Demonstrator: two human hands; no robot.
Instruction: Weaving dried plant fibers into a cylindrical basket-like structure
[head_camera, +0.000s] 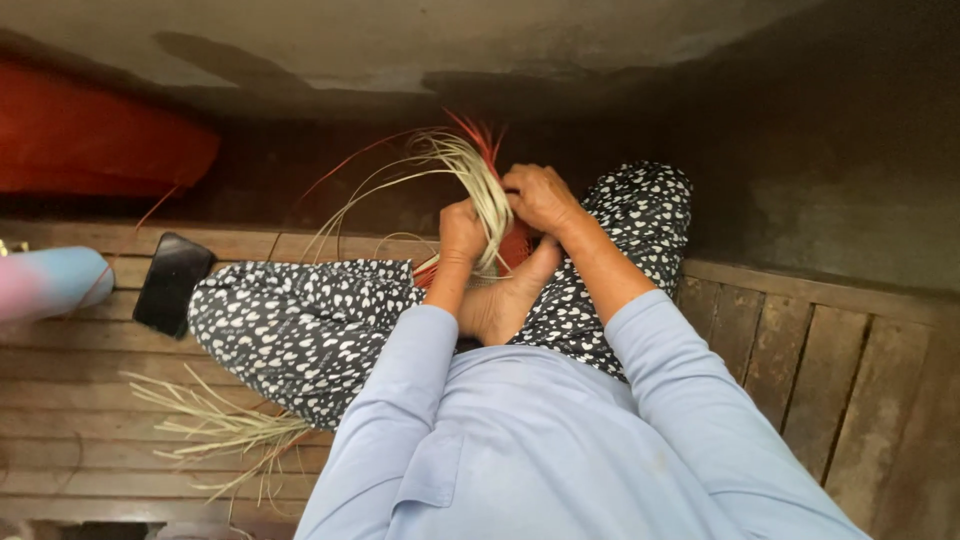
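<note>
My left hand and my right hand are both closed around a bundle of pale straw strands mixed with red strands. The strands fan up and to the left from my fists. A red woven piece shows just below my hands, partly hidden by them. It rests near my bare foot, which lies across my lap. I sit cross-legged in black trousers with white hearts and a light blue long-sleeved top.
I sit on a wooden slatted platform. A black phone lies on the boards at the left. Loose pale straw is scattered at lower left. A red cloth bundle and a pink-and-blue sleeve are at the far left.
</note>
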